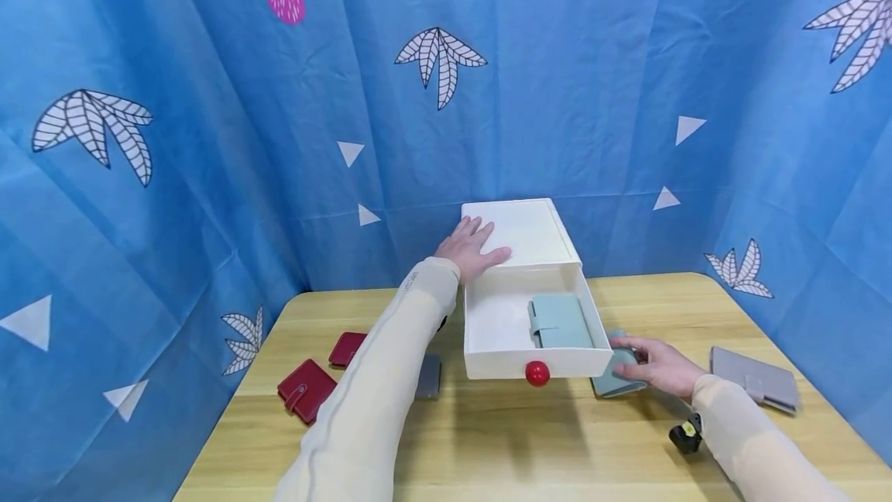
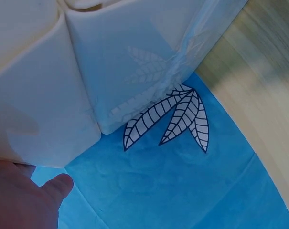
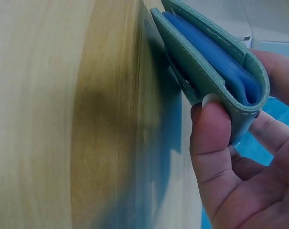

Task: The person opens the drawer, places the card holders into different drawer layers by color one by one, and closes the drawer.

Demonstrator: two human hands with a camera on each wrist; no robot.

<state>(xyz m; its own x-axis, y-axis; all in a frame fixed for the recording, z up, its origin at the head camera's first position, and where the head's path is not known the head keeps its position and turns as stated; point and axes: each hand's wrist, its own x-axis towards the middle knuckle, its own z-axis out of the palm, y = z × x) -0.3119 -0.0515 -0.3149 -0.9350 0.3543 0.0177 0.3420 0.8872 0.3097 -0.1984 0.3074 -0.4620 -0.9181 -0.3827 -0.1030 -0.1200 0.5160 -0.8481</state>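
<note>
A white drawer box [image 1: 526, 231] has its drawer [image 1: 488, 331] pulled out, showing a round red knob [image 1: 537, 373]. My left hand [image 1: 474, 246] rests on the top of the box with its fingers spread. Inside the drawer lies a pale green wallet [image 1: 563, 322] with a strap. Just right of the drawer, my right hand [image 1: 662, 366] pinches a second green wallet [image 3: 211, 67] between thumb and fingers. In the right wrist view, clear bluish sleeves show between its covers, and it is held tilted above the wooden table.
Two dark red wallets, one nearer [image 1: 307, 391] and one farther [image 1: 346, 348], lie left on the table [image 1: 516, 455]. A grey wallet [image 1: 428, 376] is partly behind the left sleeve. Another grey wallet [image 1: 755, 378] lies far right. A blue patterned curtain [image 1: 592, 99] surrounds the table.
</note>
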